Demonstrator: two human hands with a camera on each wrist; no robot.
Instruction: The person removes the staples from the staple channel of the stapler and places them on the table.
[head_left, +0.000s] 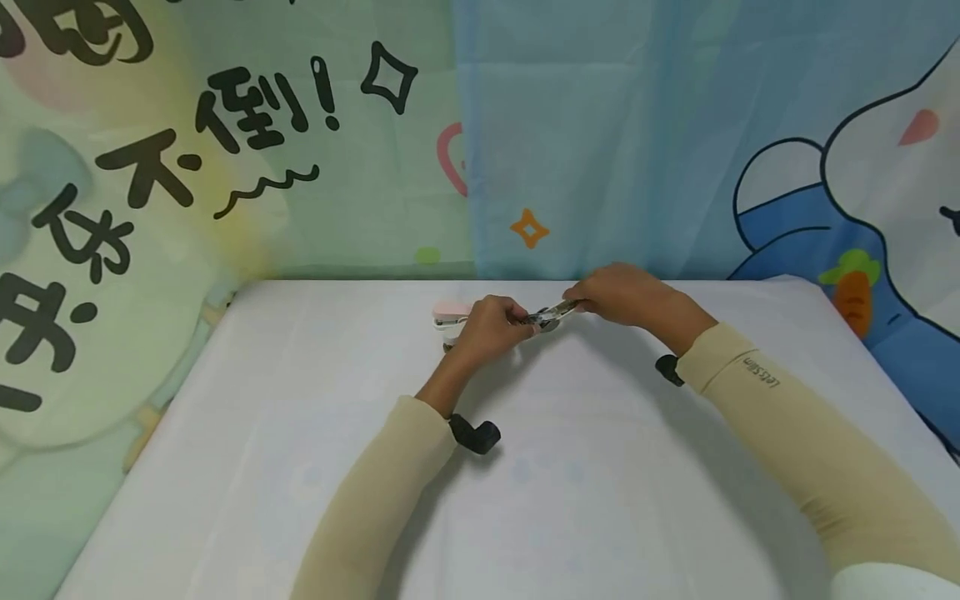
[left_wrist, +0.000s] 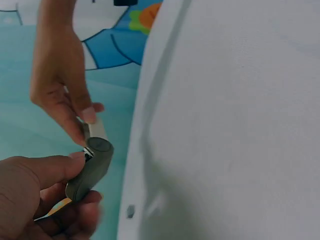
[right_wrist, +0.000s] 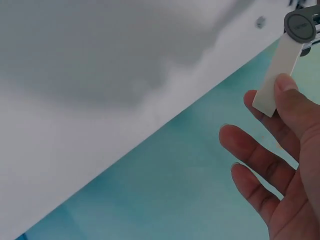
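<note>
Both hands hold a grey and cream stapler (head_left: 550, 315) near the table's far edge. In the left wrist view, its rounded grey part (left_wrist: 92, 170) lies between the thumb and fingers of my left hand (left_wrist: 45, 200). My right hand (head_left: 626, 298) pinches the flat cream arm (right_wrist: 280, 75) between thumb and index finger. The other fingers of that hand are spread apart. A round grey pivot joins the two parts, with some metal showing beside it. Behind my left hand (head_left: 491, 329) stands a pink and white stapler (head_left: 452, 315), partly hidden by that hand.
A white cloth covers the table (head_left: 600, 467). Printed curtains (head_left: 562, 125) hang right behind its far edge. A small grey spot (left_wrist: 130, 211) shows on the white surface near the edge. Black mounts (head_left: 476, 435) stick out at both wrists.
</note>
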